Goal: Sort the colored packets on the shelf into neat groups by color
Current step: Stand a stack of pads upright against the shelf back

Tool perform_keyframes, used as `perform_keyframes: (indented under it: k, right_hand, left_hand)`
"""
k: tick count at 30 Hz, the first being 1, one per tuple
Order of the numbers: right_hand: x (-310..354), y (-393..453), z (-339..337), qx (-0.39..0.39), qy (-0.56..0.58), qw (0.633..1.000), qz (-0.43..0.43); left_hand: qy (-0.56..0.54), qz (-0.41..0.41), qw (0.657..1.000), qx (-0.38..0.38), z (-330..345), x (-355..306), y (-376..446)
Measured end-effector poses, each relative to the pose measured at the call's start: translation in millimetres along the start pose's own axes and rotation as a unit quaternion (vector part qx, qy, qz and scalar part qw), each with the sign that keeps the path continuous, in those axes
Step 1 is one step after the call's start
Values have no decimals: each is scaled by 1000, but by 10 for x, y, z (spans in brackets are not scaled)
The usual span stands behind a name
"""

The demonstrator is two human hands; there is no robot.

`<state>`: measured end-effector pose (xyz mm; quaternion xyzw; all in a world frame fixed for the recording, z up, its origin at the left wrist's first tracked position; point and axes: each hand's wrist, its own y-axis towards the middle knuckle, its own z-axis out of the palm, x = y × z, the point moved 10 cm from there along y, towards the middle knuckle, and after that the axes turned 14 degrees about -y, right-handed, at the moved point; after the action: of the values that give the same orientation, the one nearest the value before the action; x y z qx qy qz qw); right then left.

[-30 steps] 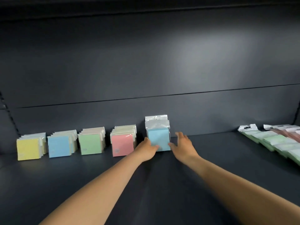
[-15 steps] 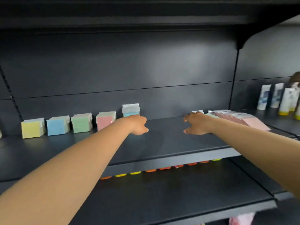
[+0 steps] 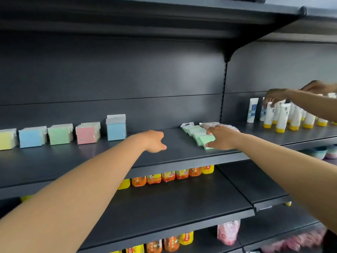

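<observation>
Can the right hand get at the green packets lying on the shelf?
Probably yes. The right hand already rests on the fanned row of green packets, with nothing between them. The left hand hangs over bare shelf, out of the way.

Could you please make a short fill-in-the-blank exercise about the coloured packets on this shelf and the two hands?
1. The right hand rests on the fanned row of flat ____ packets.
2. The left hand holds ____.
3. Between the upright blue packet stack and the upright pink packet stack stands a ____ stack.

Missing words: green; nothing; green
</observation>
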<state>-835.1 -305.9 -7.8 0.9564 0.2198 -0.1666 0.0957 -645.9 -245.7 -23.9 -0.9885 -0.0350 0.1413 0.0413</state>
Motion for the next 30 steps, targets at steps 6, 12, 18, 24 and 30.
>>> perform_keyframes:
  k: [6, 12, 18, 24, 30]
  right_hand:
    - [-497, 334, 477, 20, 23, 1000, -5]
    - [-748, 781, 938, 62, 128, 989, -51]
    - [-582, 968, 1206, 32, 230, 968, -95]
    - [-603, 1119, 1274, -2, 404, 912, -73]
    - [-839, 1359, 1493, 0, 479, 877, 44]
  left_hand:
    - [-29, -7, 999, 18, 276, -511, 611]
    - [-157, -53, 986, -9, 523, -830, 1313]
    - [-380, -132, 913, -75, 901, -740, 1657]
    - [-470, -141, 862, -128, 1004, -598, 1798]
    - [-663, -130, 717, -171, 956, -200, 1752]
